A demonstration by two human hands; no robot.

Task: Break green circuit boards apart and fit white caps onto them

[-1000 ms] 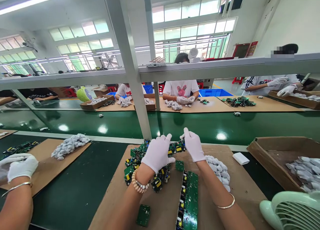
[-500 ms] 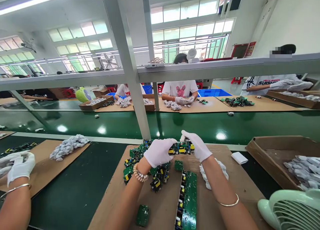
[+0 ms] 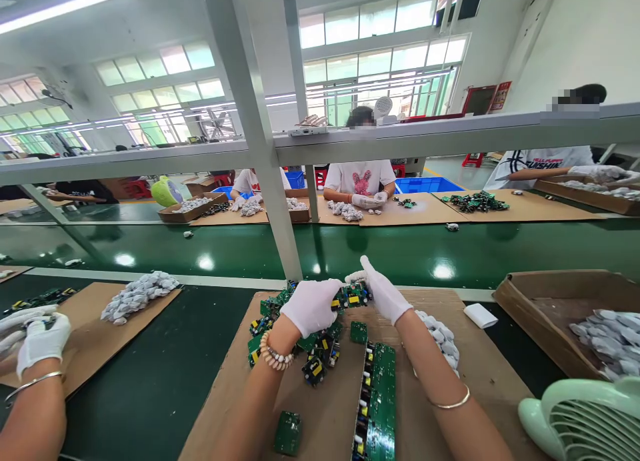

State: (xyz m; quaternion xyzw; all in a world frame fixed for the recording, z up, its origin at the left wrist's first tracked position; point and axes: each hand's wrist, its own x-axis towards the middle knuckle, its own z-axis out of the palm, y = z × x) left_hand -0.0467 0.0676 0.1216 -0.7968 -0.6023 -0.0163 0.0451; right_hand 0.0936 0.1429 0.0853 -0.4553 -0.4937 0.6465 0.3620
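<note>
Between my two white-gloved hands is a short strip of green circuit boards [image 3: 354,295] with yellow and black parts facing me. My left hand [image 3: 311,306] grips its left end, and my right hand [image 3: 384,291] is closed on the right end, thumb pointing up. Beneath and left of my left hand lies a heap of circuit boards [image 3: 270,314]. A long panel of joined boards [image 3: 381,401] lies lengthwise on the cardboard [image 3: 330,421], with a small single board [image 3: 359,331] at its far end. Another single board [image 3: 287,433] lies nearer me. White-wrapped pieces [image 3: 440,337] are piled beside my right forearm.
A cardboard box [image 3: 545,314] of wrapped pieces and a pale green fan [image 3: 580,414] stand on the right. Ahead runs a green conveyor belt [image 3: 380,254] under a metal frame [image 3: 285,234]. A co-worker's gloved hand [image 3: 45,341] works at left; other people sit across the belt.
Both my hands have shifted slightly left with the board strip, and less of it shows between them. Small pieces on the belt have moved left.
</note>
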